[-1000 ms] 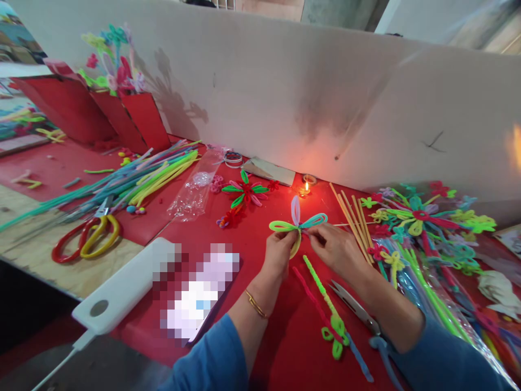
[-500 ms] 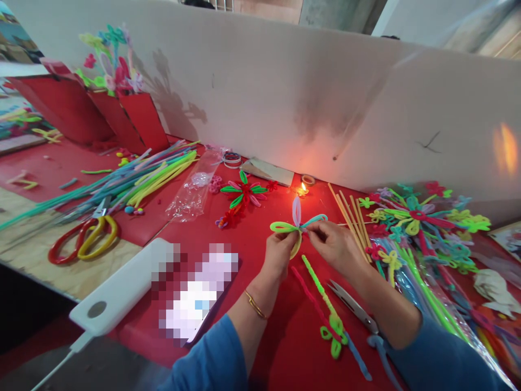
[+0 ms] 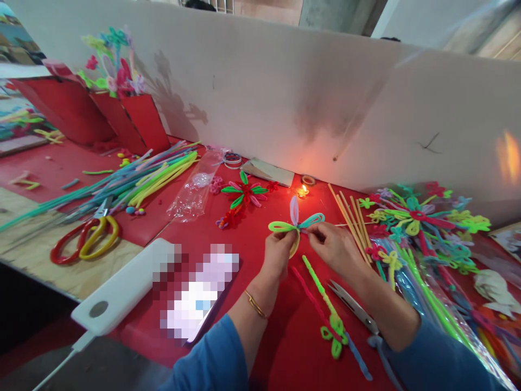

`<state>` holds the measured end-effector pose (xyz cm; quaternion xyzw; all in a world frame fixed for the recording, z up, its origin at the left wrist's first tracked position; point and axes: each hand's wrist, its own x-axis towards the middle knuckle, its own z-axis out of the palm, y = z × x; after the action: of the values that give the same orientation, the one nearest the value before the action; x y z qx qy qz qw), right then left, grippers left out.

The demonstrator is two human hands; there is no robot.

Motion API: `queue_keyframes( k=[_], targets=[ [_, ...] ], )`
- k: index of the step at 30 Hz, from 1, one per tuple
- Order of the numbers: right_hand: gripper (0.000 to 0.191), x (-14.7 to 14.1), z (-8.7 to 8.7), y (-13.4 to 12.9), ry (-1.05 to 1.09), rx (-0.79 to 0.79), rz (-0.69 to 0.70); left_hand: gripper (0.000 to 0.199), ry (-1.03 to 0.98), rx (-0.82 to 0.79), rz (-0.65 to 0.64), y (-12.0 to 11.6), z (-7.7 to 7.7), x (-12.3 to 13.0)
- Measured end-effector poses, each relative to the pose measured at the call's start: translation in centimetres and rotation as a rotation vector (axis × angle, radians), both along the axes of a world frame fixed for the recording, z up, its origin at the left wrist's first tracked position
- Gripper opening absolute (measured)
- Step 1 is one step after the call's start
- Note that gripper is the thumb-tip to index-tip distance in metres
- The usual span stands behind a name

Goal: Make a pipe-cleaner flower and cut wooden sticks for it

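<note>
Both hands meet at a looped pipe-cleaner flower (image 3: 294, 210) with lilac, yellow-green, teal and pale yellow petals. My left hand (image 3: 280, 252) pinches it near the centre from below left. The fingers of my right hand (image 3: 329, 241) are closed on its right side, by the teal loop. Below the hands, a green and red pipe-cleaner piece (image 3: 334, 326) with a blue stem lies on the red table (image 3: 280, 347). Scissors (image 3: 354, 307) with open blades lie partly beneath my right forearm. A small flame (image 3: 303, 190) burns behind the flower.
Wooden sticks (image 3: 354, 217) and a heap of colourful flowers (image 3: 423, 217) lie right. On the left are loose pipe cleaners (image 3: 163, 171), red-and-yellow-handled scissors (image 3: 97, 236), a white power bank (image 3: 122, 288) and a phone (image 3: 199, 298). A pale wall (image 3: 252, 92) stands behind.
The flower has shifted and turned slightly to the left between my hands. Both hands keep their grip, with my right fingers slightly moved.
</note>
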<state>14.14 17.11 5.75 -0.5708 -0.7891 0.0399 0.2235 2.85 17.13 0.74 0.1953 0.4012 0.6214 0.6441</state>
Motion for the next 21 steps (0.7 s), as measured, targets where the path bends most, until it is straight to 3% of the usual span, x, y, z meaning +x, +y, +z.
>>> queue_keyframes(
  k=[11,21],
  targets=[
    [0.018,0.0,-0.36,-0.16,-0.083,0.037,0.069,0.016,-0.075,-0.043,-0.018,0.14,-0.54,-0.29],
    [0.018,0.2,0.21,-0.45,-0.104,-0.019,0.03,0.017,-0.09,-0.019,-0.045,-0.11,-0.16,-0.22]
  ],
)
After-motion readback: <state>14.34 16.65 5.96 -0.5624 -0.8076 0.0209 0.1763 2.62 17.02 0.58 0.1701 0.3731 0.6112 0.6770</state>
